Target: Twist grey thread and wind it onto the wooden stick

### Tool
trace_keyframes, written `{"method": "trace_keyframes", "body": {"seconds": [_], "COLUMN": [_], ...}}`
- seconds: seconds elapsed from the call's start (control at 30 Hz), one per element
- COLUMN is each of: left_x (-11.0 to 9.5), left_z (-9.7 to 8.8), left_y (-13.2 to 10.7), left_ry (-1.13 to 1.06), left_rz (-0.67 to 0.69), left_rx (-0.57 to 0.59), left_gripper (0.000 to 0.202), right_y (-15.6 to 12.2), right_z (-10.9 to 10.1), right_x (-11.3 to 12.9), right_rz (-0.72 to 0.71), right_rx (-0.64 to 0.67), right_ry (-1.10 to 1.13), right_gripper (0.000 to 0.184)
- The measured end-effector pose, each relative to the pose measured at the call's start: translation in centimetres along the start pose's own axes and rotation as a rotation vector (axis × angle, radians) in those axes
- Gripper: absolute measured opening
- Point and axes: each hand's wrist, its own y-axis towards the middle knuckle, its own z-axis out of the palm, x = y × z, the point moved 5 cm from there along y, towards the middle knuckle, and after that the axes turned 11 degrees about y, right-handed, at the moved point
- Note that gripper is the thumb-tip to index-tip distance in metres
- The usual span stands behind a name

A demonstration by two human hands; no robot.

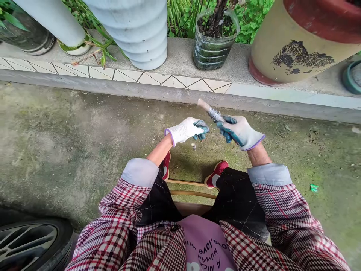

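My right hand (235,130), in a white glove with a dark teal coated palm, is closed round a pale stick wound with silvery wire (216,114). The stick tilts up and to the left, and its bare end sticks out beyond the winding. To its left, my left hand (191,130) wears a matching glove with its fingers pinched together. A thin strand (212,123) runs from the winding towards those left fingertips. Both hands are in front of me above the ground, a short gap apart.
A low ledge (180,52) crosses ahead, bearing a white ribbed pot (135,30), a cut plastic bottle planter (211,49) and a large tan pot (293,41). A car wheel (31,241) is at lower left. A small pale object (193,146) and green wrapper (314,187) show against the concrete.
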Motion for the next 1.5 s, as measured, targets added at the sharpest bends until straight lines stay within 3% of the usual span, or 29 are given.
{"method": "trace_keyframes", "body": {"seconds": [0.17, 0.43, 0.5, 0.6, 0.73, 0.87, 1.0, 1.1, 1.17, 1.3, 1.37, 1.43, 1.5], "left_x": [0.2, 1.8, 1.9, 1.3, 0.7, 0.5, 0.8, 1.2, 1.5, 1.7, 1.6, 1.2, 0.5], "left_z": [0.0, -0.5, -0.4, -0.2, -1.2, -1.7, -1.5, -1.7, -2.0, -2.1, -1.9, -1.6, -1.3], "left_y": [0.3, 0.6, 0.7, 0.8, 0.9, 0.9, 1.2, 1.4, 1.6, 1.4, 1.1, 0.6, 0.1], "left_ry": [0.175, 0.506, 0.441, 0.144, -0.196, -0.272, -0.222, -0.094, -0.034, 0.018, 0.075, 0.135, 0.152], "left_rz": [0.118, 0.048, 0.031, 0.022, -0.022, -0.028, -0.017, -0.01, -0.001, 0.04, 0.016, -0.025, -0.058], "left_rx": [0.026, -0.06, -0.02, 0.037, -0.036, -0.053, -0.082, -0.136, -0.153, -0.082, -0.066, -0.066, -0.067], "left_gripper": [0.009, 0.024, 0.02, 0.005, 0.02, 0.025, 0.012, 0.008, 0.01, 0.009, 0.008, 0.011, 0.017], "right_y": [-1.3, -2.0, -2.2, -2.4, -2.4, -2.2, -2.2, -2.5, -2.8, -2.9, -1.9, -0.3, 0.9], "right_z": [0.4, -0.2, -0.4, -0.6, -0.7, -0.8, -0.7, -0.2, 0.6, 2.6, 2.9, 2.4, 1.6], "right_x": [1.1, 1.7, 1.9, 1.8, 1.6, 1.4, 1.5, 1.4, 1.0, -0.9, -2.0, -2.6, -2.8], "right_rz": [-0.05, -0.034, -0.03, -0.009, 0.004, -0.017, -0.03, 0.026, 0.109, 0.18, 0.134, 0.09, 0.087], "right_rx": [0.11, 0.151, 0.152, 0.18, 0.197, 0.192, 0.208, 0.282, 0.4, 0.64, 0.605, 0.445, 0.324], "right_ry": [0.302, 0.445, 0.468, 0.47, 0.463, 0.51, 0.52, 0.393, 0.221, -0.246, -0.544, -0.846, -0.975], "right_gripper": [0.046, 0.054, 0.054, 0.056, 0.056, 0.054, 0.053, 0.052, 0.049, 0.031, 0.017, 0.016, 0.016]}}
